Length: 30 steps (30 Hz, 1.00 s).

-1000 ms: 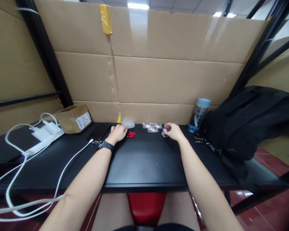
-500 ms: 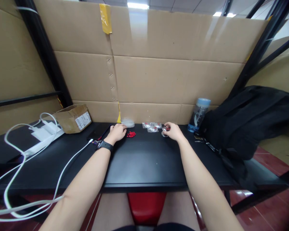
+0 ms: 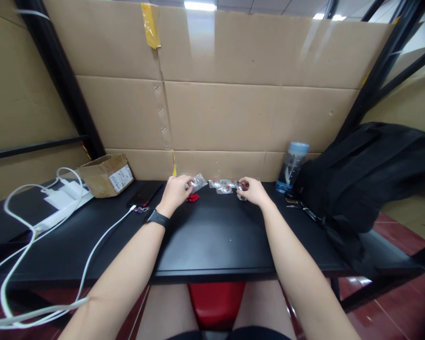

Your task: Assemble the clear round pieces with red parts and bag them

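Note:
My left hand (image 3: pixel 178 190), with a dark watch on its wrist, pinches a clear plastic bag (image 3: pixel 199 182) just above the table. Close beneath its fingers lies a small heap of red pieces (image 3: pixel 192 198). My right hand (image 3: pixel 254 191) is closed on a small clear bag (image 3: pixel 240 191) with something red inside, low over the tabletop. Between the two hands, several small clear bags with red bits (image 3: pixel 224 185) lie flat near the cardboard wall. What the red pieces are is too small to make out.
A cardboard box (image 3: pixel 108 175), a dark phone (image 3: pixel 147 193) and white cables (image 3: pixel 106 232) are on the left. A water bottle (image 3: pixel 293 167) and a black backpack (image 3: pixel 371 174) stand on the right. The cardboard wall (image 3: pixel 219 118) closes off the table's back (image 3: pixel 212 241).
My left hand has lifted a clear plastic bag from the back of the table and moved slightly right with it. My right hand stays at the small bag, nearly unmoved.

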Each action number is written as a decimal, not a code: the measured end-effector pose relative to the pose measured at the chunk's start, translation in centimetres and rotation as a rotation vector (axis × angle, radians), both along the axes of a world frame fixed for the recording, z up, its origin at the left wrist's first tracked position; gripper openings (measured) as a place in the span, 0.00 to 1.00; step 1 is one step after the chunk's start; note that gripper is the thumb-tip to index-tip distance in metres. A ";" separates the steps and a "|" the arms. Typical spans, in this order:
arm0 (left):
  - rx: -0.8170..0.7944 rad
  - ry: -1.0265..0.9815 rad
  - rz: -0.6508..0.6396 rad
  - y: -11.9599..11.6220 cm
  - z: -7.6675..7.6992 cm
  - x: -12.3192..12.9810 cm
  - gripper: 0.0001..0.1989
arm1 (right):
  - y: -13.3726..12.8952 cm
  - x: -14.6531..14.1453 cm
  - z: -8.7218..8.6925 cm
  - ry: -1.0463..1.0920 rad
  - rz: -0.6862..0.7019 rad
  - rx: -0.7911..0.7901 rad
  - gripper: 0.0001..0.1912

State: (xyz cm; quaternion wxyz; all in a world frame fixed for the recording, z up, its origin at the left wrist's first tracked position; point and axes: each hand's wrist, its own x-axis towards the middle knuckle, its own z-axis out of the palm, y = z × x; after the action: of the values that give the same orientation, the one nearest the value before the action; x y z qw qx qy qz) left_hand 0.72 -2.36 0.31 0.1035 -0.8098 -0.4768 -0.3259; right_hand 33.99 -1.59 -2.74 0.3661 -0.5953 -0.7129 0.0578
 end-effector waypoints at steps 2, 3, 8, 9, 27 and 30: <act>-0.065 0.096 -0.125 -0.8 -0.1 1.8 0.06 | -0.2 -0.2 0.4 0.000 0.020 0.013 0.18; -0.098 0.135 -0.178 -1.3 -0.3 2.7 0.05 | -0.4 -0.3 0.5 0.001 0.032 0.017 0.18; -0.258 0.287 -0.373 -2.7 -1.8 5.9 0.06 | -0.9 -0.8 1.2 0.031 0.095 0.018 0.19; -0.285 0.294 -0.406 -2.7 -2.2 6.2 0.06 | -1.0 -0.8 1.3 0.038 0.112 0.016 0.19; -0.392 0.174 -0.405 -1.5 -2.3 4.5 0.16 | -2.7 -2.6 2.2 -0.032 0.438 -0.210 0.21; -0.445 0.237 -0.455 -1.7 -2.4 4.6 0.14 | -2.9 -2.7 2.3 -0.056 0.453 -0.261 0.21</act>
State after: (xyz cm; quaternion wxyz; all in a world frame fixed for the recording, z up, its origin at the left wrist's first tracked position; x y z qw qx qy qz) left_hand 5.28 -4.02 -2.07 -0.0965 -0.9304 -0.3279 -0.1321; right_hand 31.24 -4.53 -0.40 0.2440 -0.4642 -0.8243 0.2133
